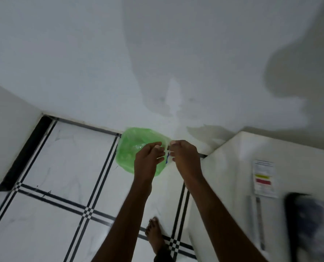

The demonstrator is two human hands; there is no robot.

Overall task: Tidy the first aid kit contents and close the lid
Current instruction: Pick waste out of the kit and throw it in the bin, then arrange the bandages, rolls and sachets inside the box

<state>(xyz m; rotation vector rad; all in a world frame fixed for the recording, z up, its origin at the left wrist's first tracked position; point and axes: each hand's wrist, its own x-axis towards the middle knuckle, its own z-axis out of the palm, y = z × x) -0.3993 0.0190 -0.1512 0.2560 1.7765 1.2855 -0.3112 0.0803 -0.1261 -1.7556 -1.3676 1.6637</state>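
Observation:
A small white wrapper with blue print (167, 157) is pinched between the fingertips of both hands, held out in front of me. My left hand (148, 159) grips its left edge and my right hand (184, 157) its right edge. Directly below them on the floor stands a bin lined with a green plastic bag (127, 150), against the wall. The first aid kit is not in view.
A white appliance (233, 167) with a label sticker (264, 178) stands to the right; a dark blurred object (312, 224) lies on top of it. White floor tiles with black lines (62, 167) spread left. My bare foot (155, 235) is on the floor below.

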